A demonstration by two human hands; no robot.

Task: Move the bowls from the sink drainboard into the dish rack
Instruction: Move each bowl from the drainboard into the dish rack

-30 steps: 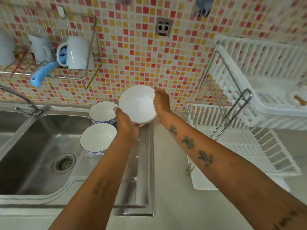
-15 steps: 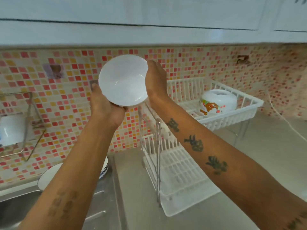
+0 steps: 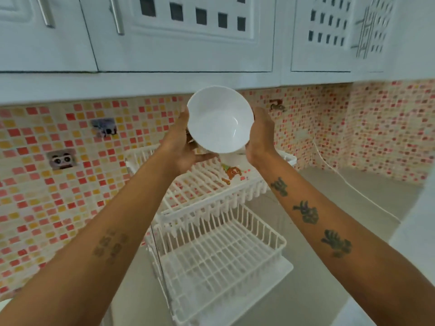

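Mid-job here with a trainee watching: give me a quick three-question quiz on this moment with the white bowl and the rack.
1. True or false: the white bowl already rests in the dish rack.
2. Which hands hold the bowl? A) left only B) right only C) both
3. Fill in: the rack's ___ tier already holds a decorated dish.

Key:
1. False. It is held in the air above the upper tier, its opening tilted toward the camera.
2. C. The left hand supports its left and underside, the right hand its right edge.
3. Upper. The lower tier shows no dishes.
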